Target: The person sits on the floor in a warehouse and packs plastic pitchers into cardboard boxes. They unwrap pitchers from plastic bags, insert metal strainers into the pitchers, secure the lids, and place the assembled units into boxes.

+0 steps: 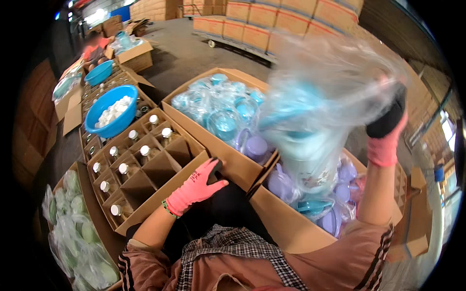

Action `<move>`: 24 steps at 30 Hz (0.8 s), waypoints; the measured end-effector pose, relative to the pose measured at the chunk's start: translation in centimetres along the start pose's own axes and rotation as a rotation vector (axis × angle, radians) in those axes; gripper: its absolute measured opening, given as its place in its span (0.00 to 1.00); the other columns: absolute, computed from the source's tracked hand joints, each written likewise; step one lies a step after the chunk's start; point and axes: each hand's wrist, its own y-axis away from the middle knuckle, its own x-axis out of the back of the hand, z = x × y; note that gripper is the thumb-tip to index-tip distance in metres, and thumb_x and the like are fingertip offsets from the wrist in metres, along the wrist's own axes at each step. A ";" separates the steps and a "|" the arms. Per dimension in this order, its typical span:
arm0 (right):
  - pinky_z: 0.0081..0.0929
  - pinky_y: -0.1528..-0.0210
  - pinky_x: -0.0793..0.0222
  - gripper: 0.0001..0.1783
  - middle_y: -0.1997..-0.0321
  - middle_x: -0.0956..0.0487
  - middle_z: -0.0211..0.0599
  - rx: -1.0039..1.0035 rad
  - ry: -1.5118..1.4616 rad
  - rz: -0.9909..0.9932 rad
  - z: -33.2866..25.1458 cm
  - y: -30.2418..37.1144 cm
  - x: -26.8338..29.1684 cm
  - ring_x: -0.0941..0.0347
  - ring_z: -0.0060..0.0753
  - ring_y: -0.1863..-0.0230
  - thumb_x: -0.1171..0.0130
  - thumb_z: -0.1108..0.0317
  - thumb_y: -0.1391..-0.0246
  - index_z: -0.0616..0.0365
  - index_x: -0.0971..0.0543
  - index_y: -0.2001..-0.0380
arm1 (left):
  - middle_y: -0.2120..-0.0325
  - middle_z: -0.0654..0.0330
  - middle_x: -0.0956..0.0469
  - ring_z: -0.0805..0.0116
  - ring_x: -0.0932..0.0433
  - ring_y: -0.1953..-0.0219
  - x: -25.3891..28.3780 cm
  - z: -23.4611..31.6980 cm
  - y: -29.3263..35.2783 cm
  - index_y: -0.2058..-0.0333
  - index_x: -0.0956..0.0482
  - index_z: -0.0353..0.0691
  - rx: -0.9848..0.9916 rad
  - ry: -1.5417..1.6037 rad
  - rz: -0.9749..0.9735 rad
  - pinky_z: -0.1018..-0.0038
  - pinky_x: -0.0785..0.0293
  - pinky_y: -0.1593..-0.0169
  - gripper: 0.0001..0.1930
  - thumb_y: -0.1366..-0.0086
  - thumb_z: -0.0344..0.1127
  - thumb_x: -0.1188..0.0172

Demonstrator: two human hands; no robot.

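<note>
My right hand (388,123), in a pink glove with dark fingers and palm, is raised at the right and closed on the top of a clear plastic bag (335,82). Light-blue plastic pieces (301,109) show inside the bag, smeared by motion. It hangs over an open carton (281,218) of bagged purple and teal plastic parts (281,184). My left hand (194,186), gloved alike, is empty with thumb and fingers apart. It is beside the near corner of a divided carton (167,186) where white-capped clear bottles (145,151) stand in several cells.
Another carton (170,99) holds bagged light-blue parts. A blue basin (92,123) of white caps rests on the bottle cartons. Bagged green parts (77,237) fill a carton at lower left. Stacked cartons on a trolley (233,42) stand behind; a person (94,48) sits far left.
</note>
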 end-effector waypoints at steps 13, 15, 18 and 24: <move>0.17 0.61 0.35 0.25 0.64 0.29 0.36 0.478 -0.068 -0.294 -19.4 -2.8 -37.8 0.32 0.24 0.64 0.50 0.79 0.56 0.68 0.39 0.51 | 0.51 0.53 0.38 0.61 0.39 0.49 7.4 -13.1 14.5 0.48 0.43 0.37 0.080 0.244 0.760 0.65 0.41 0.49 0.40 0.59 0.41 0.33; 0.20 0.56 0.37 0.30 0.62 0.29 0.38 0.420 -0.140 -0.381 -21.4 -0.7 -39.4 0.32 0.27 0.60 0.49 0.80 0.59 0.69 0.43 0.49 | 0.51 0.53 0.38 0.61 0.39 0.49 8.8 -13.5 17.6 0.48 0.42 0.37 0.150 0.280 0.809 0.65 0.41 0.49 0.39 0.59 0.41 0.33; 0.22 0.53 0.38 0.31 0.59 0.29 0.38 0.233 -0.365 -0.542 -21.8 1.5 -40.4 0.33 0.26 0.57 0.47 0.76 0.56 0.69 0.45 0.47 | 0.51 0.53 0.38 0.61 0.39 0.49 8.6 -13.1 22.3 0.49 0.42 0.37 0.257 0.300 0.819 0.65 0.41 0.49 0.39 0.59 0.40 0.33; 0.27 0.56 0.34 0.29 0.63 0.28 0.33 -1.165 -1.637 -0.675 -24.7 1.8 -38.9 0.32 0.28 0.60 0.62 0.43 0.47 0.57 0.35 0.55 | 0.52 0.53 0.38 0.61 0.38 0.50 7.5 -6.7 29.5 0.49 0.41 0.37 0.421 0.237 0.814 0.65 0.40 0.49 0.38 0.59 0.40 0.33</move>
